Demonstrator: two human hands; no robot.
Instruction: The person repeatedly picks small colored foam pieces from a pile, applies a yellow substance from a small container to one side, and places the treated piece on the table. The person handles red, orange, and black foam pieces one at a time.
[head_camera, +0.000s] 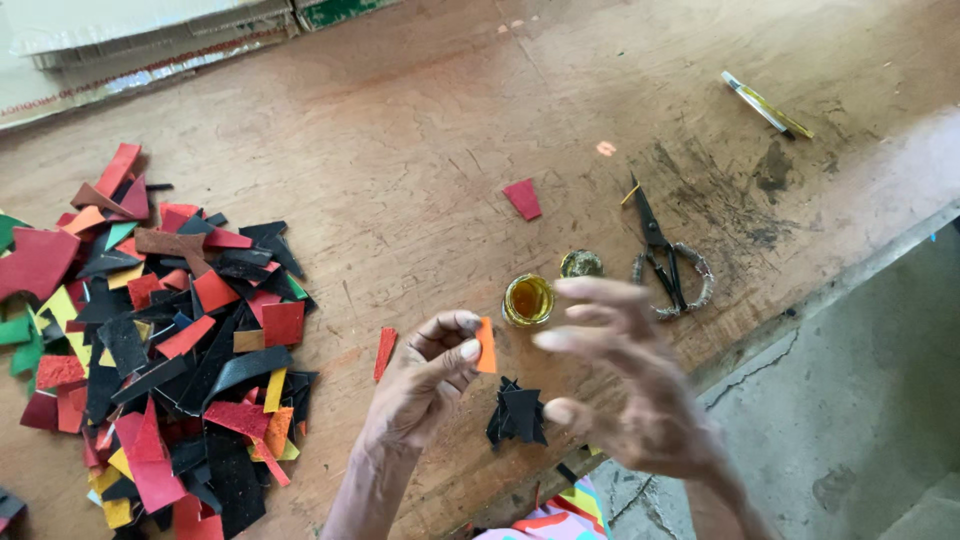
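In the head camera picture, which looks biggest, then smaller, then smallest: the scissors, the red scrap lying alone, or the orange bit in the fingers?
1. scissors
2. red scrap
3. orange piece, pinched by the left hand and partly hidden, so its rank is less sure.

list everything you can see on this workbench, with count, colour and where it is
Scrap pile: many pieces, red, black, yellow, green, orange; left side of wooden table.
Red scrap: one, table centre.
Red strip: one, beside the pile.
Black scraps: small heap, near edge.
Open jar: one, amber contents, centre.
Lid: one, beside jar.
Scissors: one, black, right of lid.
Flat stick: one, yellow-white, upper right.
Orange piece: one, pinched in left hand.
Right hand: open, fingers spread.
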